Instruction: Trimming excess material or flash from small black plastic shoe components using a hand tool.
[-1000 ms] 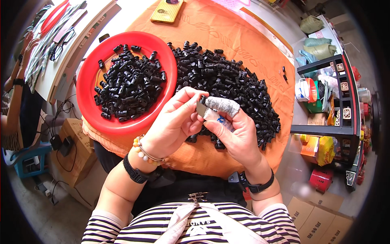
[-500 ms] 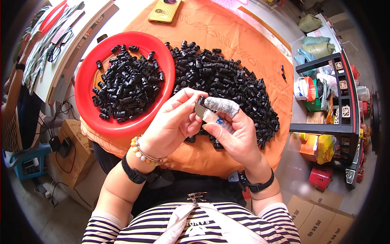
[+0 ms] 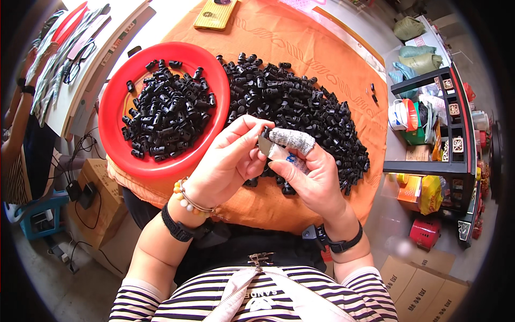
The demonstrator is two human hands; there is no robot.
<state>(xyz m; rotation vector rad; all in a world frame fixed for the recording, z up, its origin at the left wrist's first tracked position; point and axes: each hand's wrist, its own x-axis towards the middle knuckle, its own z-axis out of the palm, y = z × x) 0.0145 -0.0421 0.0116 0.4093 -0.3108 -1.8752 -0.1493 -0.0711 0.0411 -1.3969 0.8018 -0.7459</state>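
Note:
My left hand (image 3: pixel 222 161) pinches a small black plastic piece (image 3: pixel 265 130), which looks like a cord lock and is mostly hidden by the fingertips. My right hand (image 3: pixel 319 180) is closed around a short flat metal blade (image 3: pixel 265 145) whose grip is wrapped in white material (image 3: pixel 287 157). The blade lies against the left fingertips, right by the black piece. A grey knitted finger cover (image 3: pixel 292 139) sits on my right index finger. Beyond both hands spreads a large pile of similar black pieces (image 3: pixel 300 96). A round red tray (image 3: pixel 111 121) at left holds many more of them.
An orange cloth (image 3: pixel 348 59) covers the table. A yellow phone (image 3: pixel 215 15) lies at the far edge, and a few loose black pieces (image 3: pixel 374 98) lie at right. A dark shelf (image 3: pixel 429 167) stands at right, cardboard boxes (image 3: pixel 96 201) at lower left.

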